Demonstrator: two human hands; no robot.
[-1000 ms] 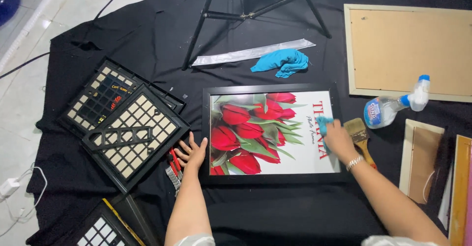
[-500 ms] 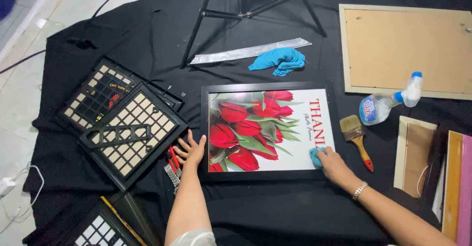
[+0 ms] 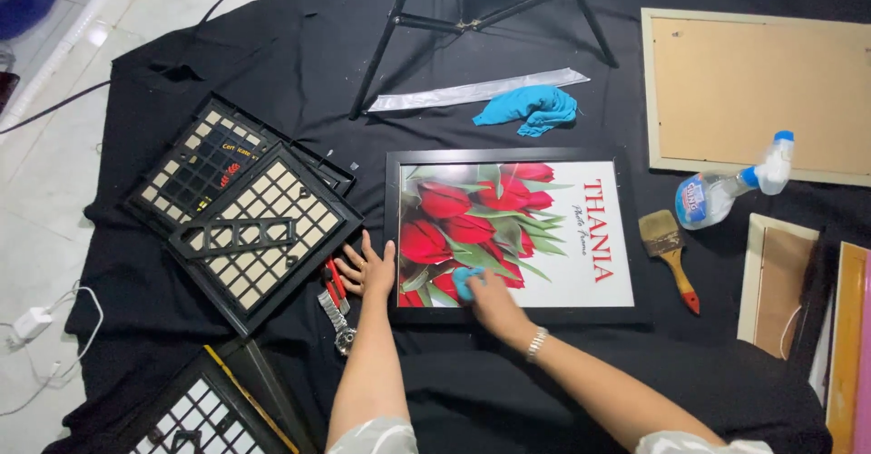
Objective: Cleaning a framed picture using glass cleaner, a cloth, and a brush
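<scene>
Head view, looking down on a black cloth [image 3: 272, 73] spread on the floor, with a black-framed picture of red tulips [image 3: 513, 232] as the landmark. Right hand [image 3: 485, 295] presses a small blue cloth [image 3: 464, 282] against the picture's glass near its lower edge, fingers curled over the cloth. Left hand [image 3: 370, 268] lies flat and unclenched, fingers spread, against the picture's left frame edge, holding nothing. Just left of that hand are red-handled pliers [image 3: 334, 282] on the black cloth. Farther left of the picture lie two stacked black grid frames [image 3: 245, 223], with another at the lower left corner [image 3: 204, 409]. Above the picture sits a crumpled blue glove [image 3: 531, 109] beside a silver strip [image 3: 472, 91], under black tripod legs [image 3: 490, 23]. Right of the picture lie a paintbrush [image 3: 670, 254] and a spray bottle [image 3: 730, 191] on its side. Beyond them, a pale frame [image 3: 753, 91] lies back-side up.
</scene>
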